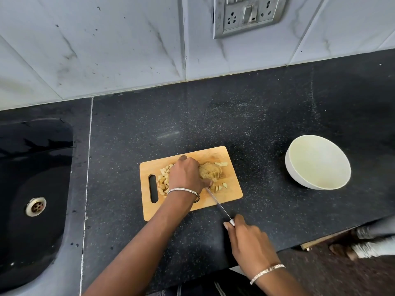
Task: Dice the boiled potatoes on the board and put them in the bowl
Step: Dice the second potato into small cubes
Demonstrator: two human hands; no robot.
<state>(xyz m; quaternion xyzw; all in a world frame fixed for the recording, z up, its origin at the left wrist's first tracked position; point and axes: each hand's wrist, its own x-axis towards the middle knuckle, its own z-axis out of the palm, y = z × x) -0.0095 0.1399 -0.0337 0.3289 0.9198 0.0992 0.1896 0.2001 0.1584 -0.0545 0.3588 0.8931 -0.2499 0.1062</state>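
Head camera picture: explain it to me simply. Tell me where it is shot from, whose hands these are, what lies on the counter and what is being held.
There is no machine here. A person wears a wide-angle camera on the head, looking down at their own bare hands. On the black counter lies a wooden cutting board. The left hand steadies a boiled potato; diced pieces are piled beside it. The right hand grips a knife, its blade reaching under the left hand toward the potato. To the right stands a white bowl, apparently empty. A dark sink sits on the left, with a wall socket above.
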